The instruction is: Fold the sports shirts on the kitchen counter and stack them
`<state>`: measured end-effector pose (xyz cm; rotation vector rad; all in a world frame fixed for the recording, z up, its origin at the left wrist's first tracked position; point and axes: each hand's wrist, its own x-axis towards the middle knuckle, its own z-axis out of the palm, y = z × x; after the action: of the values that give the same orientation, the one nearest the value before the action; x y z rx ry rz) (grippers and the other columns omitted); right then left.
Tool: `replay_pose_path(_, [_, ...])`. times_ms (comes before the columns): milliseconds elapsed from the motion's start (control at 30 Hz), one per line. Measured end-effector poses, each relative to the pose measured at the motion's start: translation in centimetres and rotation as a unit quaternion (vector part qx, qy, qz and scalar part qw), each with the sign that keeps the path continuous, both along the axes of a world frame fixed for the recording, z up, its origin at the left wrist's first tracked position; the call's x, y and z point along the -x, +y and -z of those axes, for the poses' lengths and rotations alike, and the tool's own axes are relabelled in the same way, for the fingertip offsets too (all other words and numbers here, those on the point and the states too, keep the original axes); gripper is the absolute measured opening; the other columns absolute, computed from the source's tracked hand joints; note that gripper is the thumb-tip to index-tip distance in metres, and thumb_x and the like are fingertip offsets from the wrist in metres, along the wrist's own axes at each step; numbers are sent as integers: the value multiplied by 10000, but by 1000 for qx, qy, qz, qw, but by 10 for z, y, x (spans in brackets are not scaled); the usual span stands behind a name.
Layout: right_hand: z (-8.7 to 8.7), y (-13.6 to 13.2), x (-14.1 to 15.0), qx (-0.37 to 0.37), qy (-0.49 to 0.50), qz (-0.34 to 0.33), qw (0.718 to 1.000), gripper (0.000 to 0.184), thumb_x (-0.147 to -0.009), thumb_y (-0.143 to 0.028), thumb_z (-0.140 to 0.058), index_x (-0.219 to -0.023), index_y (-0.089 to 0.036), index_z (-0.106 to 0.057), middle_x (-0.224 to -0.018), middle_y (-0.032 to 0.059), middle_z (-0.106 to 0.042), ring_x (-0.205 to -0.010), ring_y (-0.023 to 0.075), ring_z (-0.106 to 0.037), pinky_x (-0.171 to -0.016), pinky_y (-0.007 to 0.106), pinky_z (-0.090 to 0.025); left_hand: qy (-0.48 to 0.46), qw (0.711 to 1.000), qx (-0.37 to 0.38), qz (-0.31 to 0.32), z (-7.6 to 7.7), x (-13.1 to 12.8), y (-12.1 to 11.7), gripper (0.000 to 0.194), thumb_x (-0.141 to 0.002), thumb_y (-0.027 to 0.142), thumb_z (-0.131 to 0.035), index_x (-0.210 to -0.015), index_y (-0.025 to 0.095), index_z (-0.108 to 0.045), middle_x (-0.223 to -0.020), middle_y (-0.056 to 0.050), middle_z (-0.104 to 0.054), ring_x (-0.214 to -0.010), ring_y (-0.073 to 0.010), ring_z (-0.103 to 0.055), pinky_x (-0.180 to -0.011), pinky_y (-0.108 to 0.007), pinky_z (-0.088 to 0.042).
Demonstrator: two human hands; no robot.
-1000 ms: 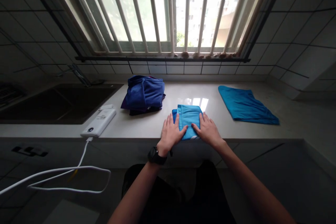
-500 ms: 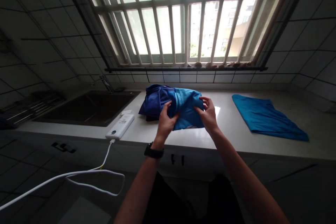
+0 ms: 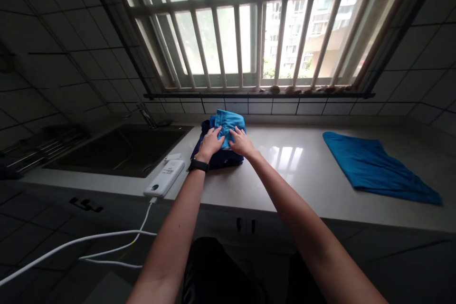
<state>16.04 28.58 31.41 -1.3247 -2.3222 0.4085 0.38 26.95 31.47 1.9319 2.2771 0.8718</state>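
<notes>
My left hand and right hand press flat on a folded light blue shirt. It sits on a dark blue pile of clothes near the back edge of the bench. A teal cloth lies near the right end.

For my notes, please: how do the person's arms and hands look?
The left forearm and right forearm are bare, without sleeves; the left hand and right hand wear no gloves. A black strap, probably a watch, circles the left wrist.
</notes>
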Motion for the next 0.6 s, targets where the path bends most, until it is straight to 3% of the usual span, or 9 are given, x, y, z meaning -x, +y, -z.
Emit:
replay_pose_path(100, [-1,0,8,-19,-25,3,1000,645,-985,-265,-465,-1625,-272,-378,-1747,51,-240,-1600,307,-223,-1212,559,-373,9,999,24,-31,5,-4,0,560,-1014,324,-480,-1564,220,-488,-1607,-142,-476,-1451,-310,-501,-1188,-420,-422])
replay_pose_path(233, [-12,4,22,-43,-50,-13,998,632,-1005,-276,-399,-1635,-258,-349,-1757,44,-202,-1610,305,-181,-1231,618,-302,19,998,40,-42,-2,-3,2,541,-1030,354,-433,-1554,240,-501,-1599,-131,-490,-1416,-316,-535,-1158,-430,-452])
replay_pose_path(433, [-19,21,39,-32,-71,-33,996,533,-1021,-320,-345,-1527,-265,-501,-1659,80,-433,-1524,308,-371,-1185,663,-330,-8,994,73,-82,6,7,11,518,-1049,443,-358,-1515,311,-540,-1623,-96,-465,-1428,-341,-515,-1156,-492,-443])
replay_pose_path(600, [-27,34,42,-10,-84,-30,996,480,-993,-316,-393,-1413,-232,-608,-1520,125,-592,-1422,333,-490,-1148,672,-357,-50,993,78,-74,11,22,26,520,-1033,476,-396,-1488,290,-564,-1568,-121,-528,-1418,-331,-526,-1172,-465,-426])
